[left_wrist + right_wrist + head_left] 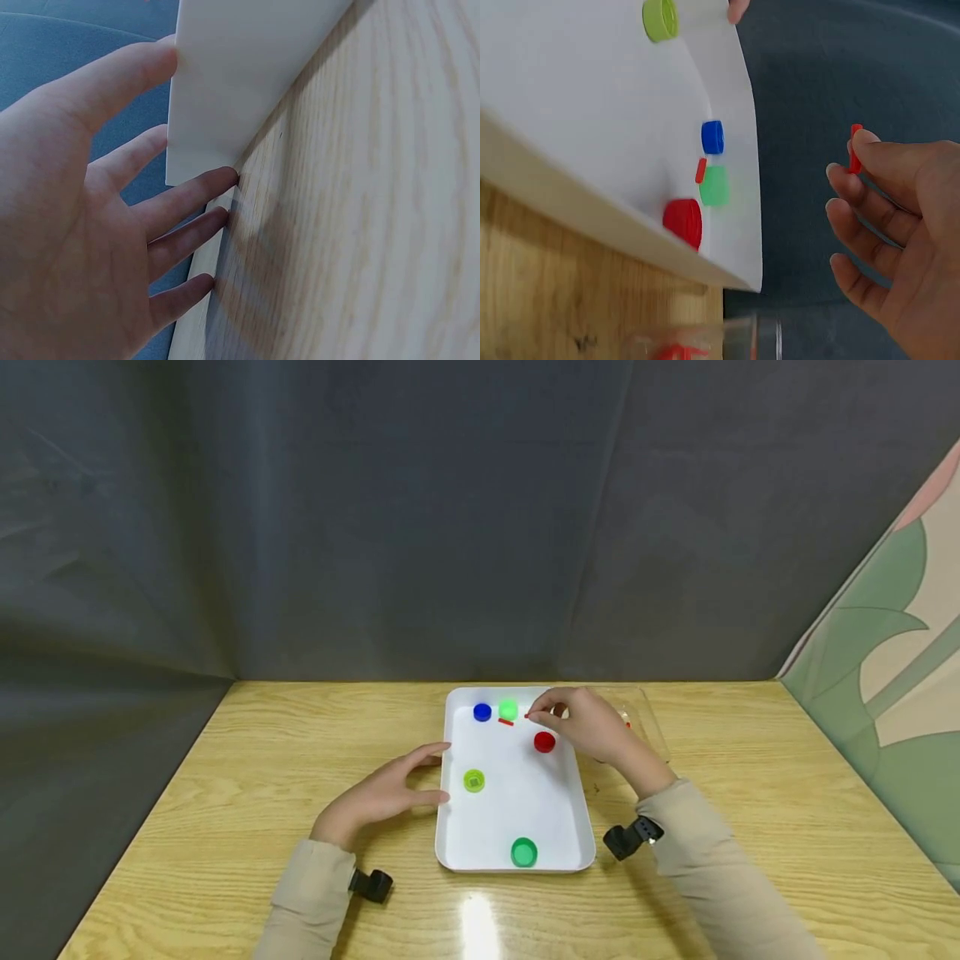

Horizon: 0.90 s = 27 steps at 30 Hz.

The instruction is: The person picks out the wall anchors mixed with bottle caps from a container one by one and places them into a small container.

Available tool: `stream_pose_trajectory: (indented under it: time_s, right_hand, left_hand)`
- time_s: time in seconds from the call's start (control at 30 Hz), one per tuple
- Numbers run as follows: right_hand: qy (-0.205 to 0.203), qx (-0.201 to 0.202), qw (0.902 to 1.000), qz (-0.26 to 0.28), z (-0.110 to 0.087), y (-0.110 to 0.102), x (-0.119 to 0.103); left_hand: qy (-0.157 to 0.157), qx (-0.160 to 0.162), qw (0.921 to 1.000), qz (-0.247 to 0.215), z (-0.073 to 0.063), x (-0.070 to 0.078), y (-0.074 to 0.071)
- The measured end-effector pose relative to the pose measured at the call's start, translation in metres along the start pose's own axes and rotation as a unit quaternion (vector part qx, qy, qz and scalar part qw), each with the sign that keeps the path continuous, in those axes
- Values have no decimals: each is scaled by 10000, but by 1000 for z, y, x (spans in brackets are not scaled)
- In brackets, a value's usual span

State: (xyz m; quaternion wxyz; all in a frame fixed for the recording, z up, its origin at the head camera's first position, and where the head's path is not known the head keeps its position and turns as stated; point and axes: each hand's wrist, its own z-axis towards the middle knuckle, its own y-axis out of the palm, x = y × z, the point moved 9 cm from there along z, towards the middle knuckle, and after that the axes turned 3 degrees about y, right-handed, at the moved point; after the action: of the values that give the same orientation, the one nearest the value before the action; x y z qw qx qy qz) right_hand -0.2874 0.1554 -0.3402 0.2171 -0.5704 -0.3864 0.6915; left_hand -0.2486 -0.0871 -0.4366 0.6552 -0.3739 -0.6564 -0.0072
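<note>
My right hand (588, 722) is over the far right part of a white tray (510, 814), pinching a small red stick (856, 150) between thumb and forefinger; the other fingers are loosely bent. Another red stick (506, 722) lies in the tray beside a light green cap (508, 709) and a blue cap (482, 712). Nearer to me, below the right hand, sits a red cap (544, 742). My left hand (386, 789) rests its thumb and fingertips against the tray's left wall (225, 67), fingers extended.
A yellow-green cap (474, 781) stands in the tray's left half, and a dark green cap (524, 852) near its front edge. Right of the tray, partly behind the right hand, is a clear box (654, 727) with red pieces in it. A dark curtain (420, 527) hangs behind the table.
</note>
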Motion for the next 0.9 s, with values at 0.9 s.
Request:
stream_pose_trajectory:
  time_s: [0.9]
  right_hand:
    - [302, 473, 9984, -96, -25, -42, 60]
  left_hand:
    - [-18, -1, 10000, -22, -13, 2, 0]
